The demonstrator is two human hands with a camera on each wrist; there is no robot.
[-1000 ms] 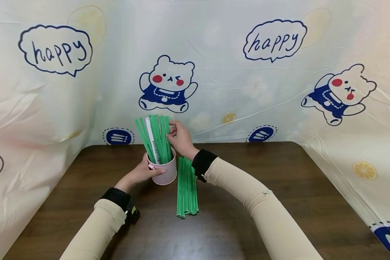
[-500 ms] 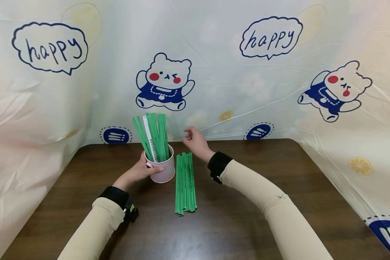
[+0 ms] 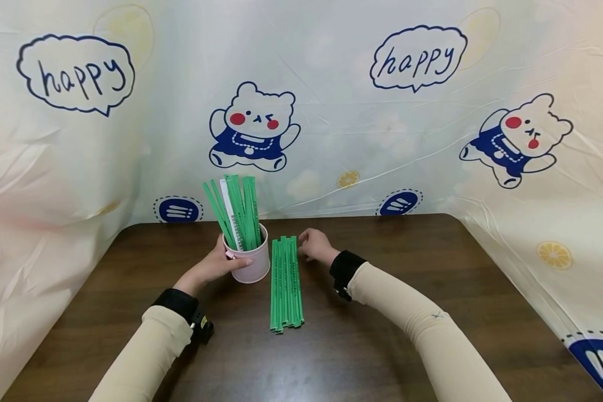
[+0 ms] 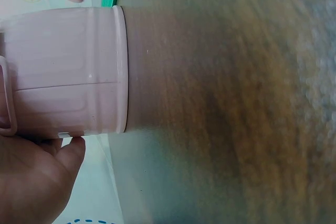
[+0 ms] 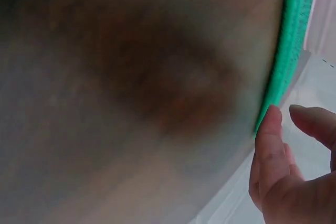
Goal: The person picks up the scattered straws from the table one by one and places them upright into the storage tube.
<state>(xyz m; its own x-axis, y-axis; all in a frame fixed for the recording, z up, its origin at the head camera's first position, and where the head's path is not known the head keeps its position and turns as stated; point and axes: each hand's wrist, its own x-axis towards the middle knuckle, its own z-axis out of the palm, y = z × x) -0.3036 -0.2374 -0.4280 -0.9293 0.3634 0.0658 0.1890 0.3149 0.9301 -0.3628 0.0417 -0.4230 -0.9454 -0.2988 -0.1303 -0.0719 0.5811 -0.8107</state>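
A small pink bucket [image 3: 251, 269] stands on the table, holding several long thin green strips [image 3: 251, 215] with small print and one white strip [image 3: 231, 215]. My left hand [image 3: 213, 265] grips its left side, thumb across the front and the other fingers hidden behind. In the left wrist view, the hand [image 4: 37, 177] is at the side of the bucket [image 4: 68, 72], by the handle. Right of the bucket lies a bundle of similar green strips [image 3: 286, 285]. Beside its far end is my right hand [image 3: 317, 245]; the right wrist view shows thumb and forefinger apart, fingertips close to the strips [image 5: 289, 45].
The brown wooden table [image 3: 372, 346] runs back to a printed curtain [image 3: 341, 123] with bears and lettering, which also hangs along both sides. The bucket and the bundle lie close side by side.
My right hand has left the strips standing in the bucket, moved right, then come down beside the far end of the bundle. My left hand stays on the bucket. The head view has shifted slightly.
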